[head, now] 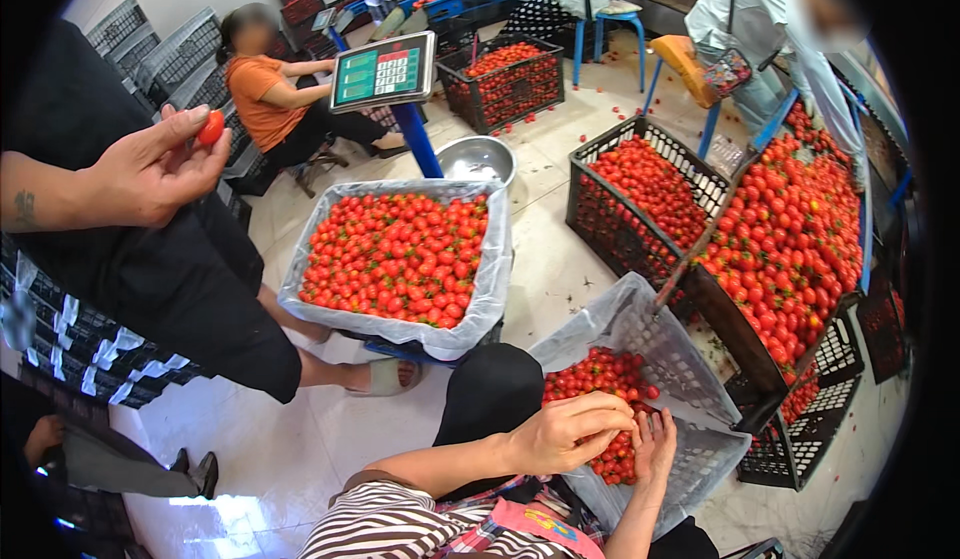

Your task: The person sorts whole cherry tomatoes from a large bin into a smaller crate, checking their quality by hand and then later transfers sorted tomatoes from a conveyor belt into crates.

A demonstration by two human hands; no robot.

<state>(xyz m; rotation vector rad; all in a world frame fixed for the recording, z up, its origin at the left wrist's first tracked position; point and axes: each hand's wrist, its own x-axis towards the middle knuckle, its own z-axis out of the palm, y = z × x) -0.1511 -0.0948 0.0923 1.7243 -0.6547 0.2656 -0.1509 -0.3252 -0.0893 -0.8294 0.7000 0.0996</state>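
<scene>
My left hand [574, 431] is held over a lined crate [637, 311] of cherry tomatoes [592, 371], its fingers bent together. Whether something small is pinched in them cannot be told. Just right of it, fingertips close to those of the left, my right hand [654, 443] is spread with its palm turned up and nothing plainly in it. Both hands are above the tomatoes between my knees. The crate's clear plastic liner rises at its far and right sides.
A full lined crate [495, 259] stands on a scale with a keypad display [382, 71]. At right, a sloping frame [694, 259] holds many tomatoes beside black crates [581, 206]. A steel basin [476, 160] is on the floor. A person at left holds one tomato [211, 128]; others work behind.
</scene>
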